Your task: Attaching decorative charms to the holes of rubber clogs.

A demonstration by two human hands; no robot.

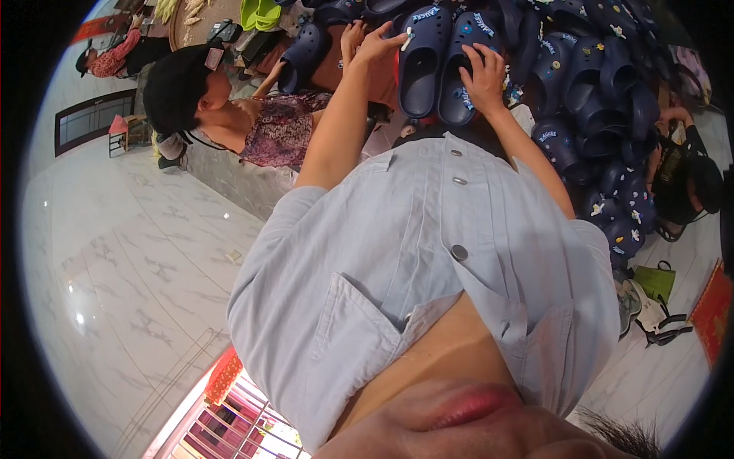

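Observation:
Two navy clogs lie side by side in front of me, toes pointing away: a left clog [420, 73] and a right clog [456, 103]. My left hand [376, 47] grips the left clog at its outer side. Its thumb tip meets a small white charm [407, 38] on the clog's edge; the fingertips are partly hidden. Across the right clog's opening and side, my right hand [485, 80] lies with its fingers spread. Pale lettered charms [482, 24] dot the clog's top, and more small charms show beside my right fingers.
Many navy clogs [589, 84] are heaped at the right. On my left, a co-worker in a black cap [180, 84] holds another navy clog [304, 55]. Lime-green clogs [260, 14] sit farther back. Another person [688, 172] is at the far right. A green bag [654, 281] lies on the tiled floor.

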